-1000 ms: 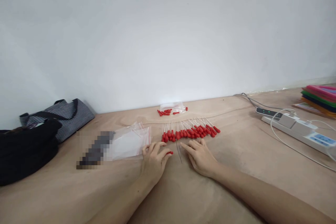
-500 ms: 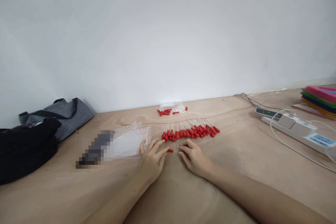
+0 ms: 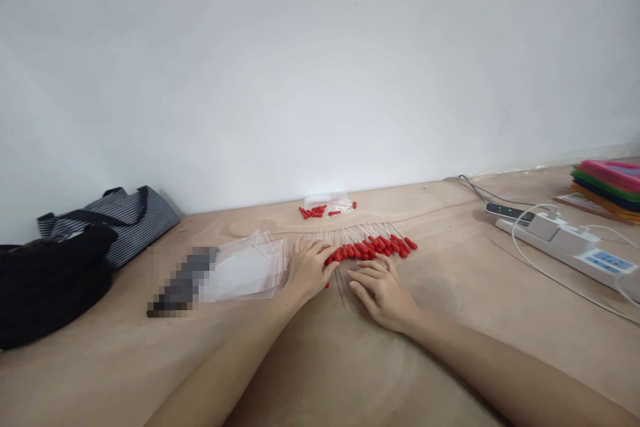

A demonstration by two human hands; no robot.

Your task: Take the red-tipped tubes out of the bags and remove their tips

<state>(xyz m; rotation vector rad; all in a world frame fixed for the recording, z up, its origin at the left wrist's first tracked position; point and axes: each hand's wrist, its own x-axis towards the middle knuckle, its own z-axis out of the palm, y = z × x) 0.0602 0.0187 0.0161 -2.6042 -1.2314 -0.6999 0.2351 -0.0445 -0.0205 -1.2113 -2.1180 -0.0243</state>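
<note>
A row of droppers with red rubber bulbs and thin clear stems [image 3: 373, 248] lies on the wooden table, bulbs towards me. My left hand [image 3: 310, 268] rests over the row's left end, fingers stretched forward and thumb apart, covering some bulbs. Under its thumb, part of a single red bulb [image 3: 327, 285] peeks out. My right hand [image 3: 383, 290] lies just in front of the row, its fingers loosely spread and fingertips near the bulbs. Between both hands are a few thin clear tubes [image 3: 343, 290]. Neither hand visibly lifts anything.
Behind the row, more red bulbs [image 3: 313, 212] lie by a small clear bag [image 3: 327, 200]. Clear zip bags [image 3: 245, 270] are left of my left hand. A striped bag [image 3: 135, 223] and a black bag [image 3: 55, 287] stand far left. At right are a power strip [image 3: 565, 250] with cables and coloured folders [image 3: 607, 180].
My left hand has moved forward and right, from beside the loose red bulb onto the row's left end. My right hand has shifted slightly right, away from the clear tubes.
</note>
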